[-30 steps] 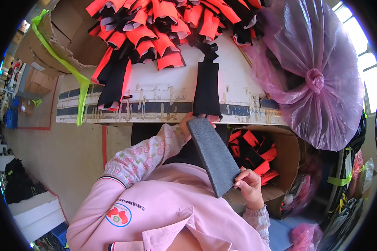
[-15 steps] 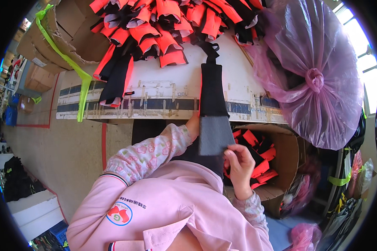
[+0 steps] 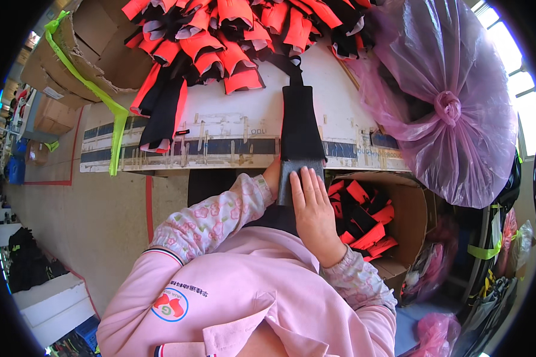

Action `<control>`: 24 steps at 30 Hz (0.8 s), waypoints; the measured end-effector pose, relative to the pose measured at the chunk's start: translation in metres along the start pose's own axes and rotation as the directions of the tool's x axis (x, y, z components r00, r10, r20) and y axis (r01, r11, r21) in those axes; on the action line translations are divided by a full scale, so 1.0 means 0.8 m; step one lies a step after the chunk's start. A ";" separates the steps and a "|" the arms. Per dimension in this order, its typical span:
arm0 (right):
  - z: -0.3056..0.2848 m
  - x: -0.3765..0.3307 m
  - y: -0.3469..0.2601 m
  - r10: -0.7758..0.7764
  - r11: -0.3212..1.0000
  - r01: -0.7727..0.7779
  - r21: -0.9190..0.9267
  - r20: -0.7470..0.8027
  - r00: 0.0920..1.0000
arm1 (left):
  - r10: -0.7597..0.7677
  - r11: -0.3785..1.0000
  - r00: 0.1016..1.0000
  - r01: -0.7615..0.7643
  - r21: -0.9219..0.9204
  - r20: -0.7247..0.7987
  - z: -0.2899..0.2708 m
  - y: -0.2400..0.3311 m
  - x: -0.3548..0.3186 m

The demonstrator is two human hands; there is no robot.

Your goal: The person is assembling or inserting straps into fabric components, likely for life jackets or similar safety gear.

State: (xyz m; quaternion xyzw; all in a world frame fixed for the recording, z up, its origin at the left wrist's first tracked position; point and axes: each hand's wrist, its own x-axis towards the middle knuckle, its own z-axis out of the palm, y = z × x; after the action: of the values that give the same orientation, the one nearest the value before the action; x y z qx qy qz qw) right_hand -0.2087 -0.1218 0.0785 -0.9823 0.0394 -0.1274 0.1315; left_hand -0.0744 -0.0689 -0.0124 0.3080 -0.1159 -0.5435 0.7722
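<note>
Worn white workbench [image 3: 232,128] ahead of us, orange-black pieces [image 3: 220,35] heaped beyond. Black strap [image 3: 301,128] runs lengthwise away from our 2 hands — near end at bench edge. Right hand [image 3: 312,208] flat, fingers spread on it; left hand [image 3: 272,175] mostly hidden beneath — grip unclear.

Daylight fills the scene, strongest from a window [image 3: 527,113] at the far right, where the panes blow out to white. It shines through the pink plastic bag [image 3: 452,107], leaving soft glare on its folds. The bench [image 3: 232,128] top is evenly lit; beneath its near edge lies deep shadow. Focus is sharp at the centre (orange fabric looks vivid). Straight lines bow toward the rim, which falls into a black vignette.
</note>
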 end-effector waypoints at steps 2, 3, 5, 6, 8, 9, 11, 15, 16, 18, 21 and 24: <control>0.004 0.012 0.003 -0.004 1.000 0.004 -0.002 -0.028 1.000 | -0.001 0.996 0.998 0.007 -0.091 0.061 0.001 0.006 -0.002; 0.010 0.016 0.008 0.013 1.000 -0.012 0.024 -0.043 0.999 | 0.068 0.998 0.997 -0.068 0.000 0.031 0.003 0.006 -0.003; 0.018 0.027 0.016 0.009 1.000 -0.006 0.029 -0.112 0.994 | 0.103 0.994 0.994 -0.102 -0.044 0.028 0.004 0.008 -0.007; 0.021 0.032 0.019 0.009 0.999 -0.005 0.032 -0.111 0.994 | 0.103 0.994 0.994 -0.102 -0.044 0.025 0.003 0.005 -0.009; 0.027 0.040 0.027 0.029 1.000 -0.028 0.011 -0.030 0.999 | 0.353 0.869 0.935 -0.312 0.383 -0.041 0.007 -0.005 -0.011; 0.033 0.046 0.033 0.049 0.999 -0.049 -0.016 0.004 0.999 | 0.354 0.870 0.934 -0.312 0.383 -0.044 0.004 -0.004 -0.011; 0.049 0.050 0.048 0.082 0.994 -0.074 -0.077 0.102 0.991 | 0.139 0.663 0.986 -0.026 0.748 -0.089 0.006 0.004 -0.012; 0.060 0.069 0.068 0.096 0.991 -0.067 -0.116 0.260 0.961 | 0.000 0.774 0.980 0.126 0.620 -0.199 0.018 -0.009 -0.026; 0.063 0.075 0.069 0.092 0.992 -0.069 -0.102 0.246 0.965 | -0.033 0.783 0.981 0.144 0.605 -0.190 0.010 -0.015 -0.027; 0.062 0.084 0.067 0.094 0.995 -0.083 -0.053 0.260 0.961 | -0.062 0.790 0.981 0.159 0.591 -0.182 -0.004 -0.026 -0.029; 0.035 0.089 0.058 0.069 0.997 -0.082 0.006 0.477 0.876 | -0.026 0.857 0.979 0.127 0.499 -0.204 -0.005 -0.032 -0.031; 0.044 0.060 0.054 0.012 0.999 -0.035 0.034 0.529 0.849 | -0.040 0.933 0.935 0.161 0.321 -0.353 -0.004 -0.044 -0.036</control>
State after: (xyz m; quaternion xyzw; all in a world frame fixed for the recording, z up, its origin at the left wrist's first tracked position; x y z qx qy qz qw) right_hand -0.1552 -0.1603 0.0459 -0.9759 0.0111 0.1484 0.1596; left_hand -0.1108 -0.0490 -0.0318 0.5332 -0.0578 -0.4925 0.6854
